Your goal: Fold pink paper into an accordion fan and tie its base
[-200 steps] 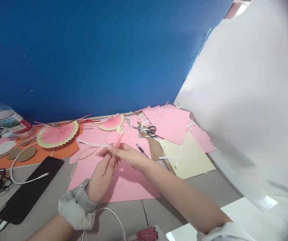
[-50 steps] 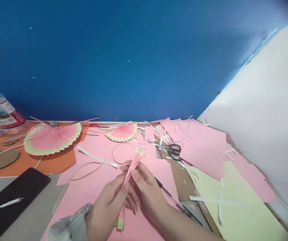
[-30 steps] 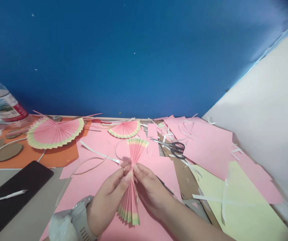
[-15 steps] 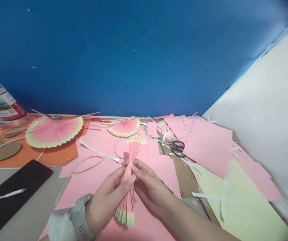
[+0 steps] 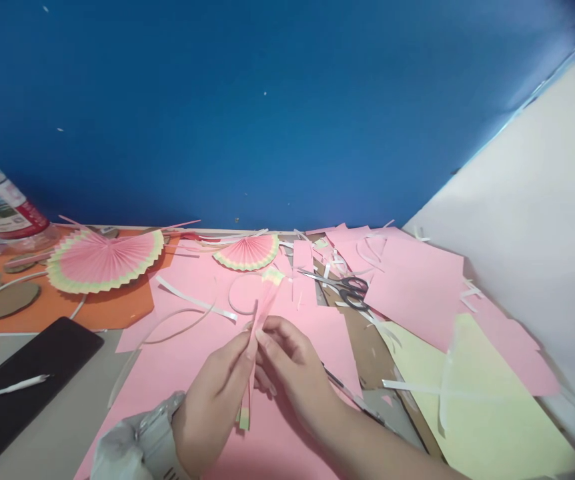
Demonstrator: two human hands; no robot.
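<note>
A pleated pink paper fan (image 5: 266,300) with yellow-green ends stands nearly upright between my two hands, its folds pressed into a narrow strip. My left hand (image 5: 216,383) pinches it near the middle with thumb and fingers; a watch (image 5: 157,437) is on that wrist. My right hand (image 5: 295,367) grips the same strip just above, thumb in front, with some fingers curled behind it. Beneath both hands lies a pink paper sheet (image 5: 182,363). Two opened fans lie beyond: a large one (image 5: 105,260) at the left and a smaller one (image 5: 247,253) near the wall.
Scissors (image 5: 347,288) with black handles lie right of my hands. Pink sheets (image 5: 412,280) and a pale yellow sheet (image 5: 497,393) cover the right side. A black phone (image 5: 32,387), cardboard discs (image 5: 10,300) and a bottle (image 5: 5,207) are at the left. A blue wall (image 5: 267,133) rises behind.
The fan's folds have been squeezed together, so its spread lower end is now a narrow strip. My left hand has closed further over its lower half.
</note>
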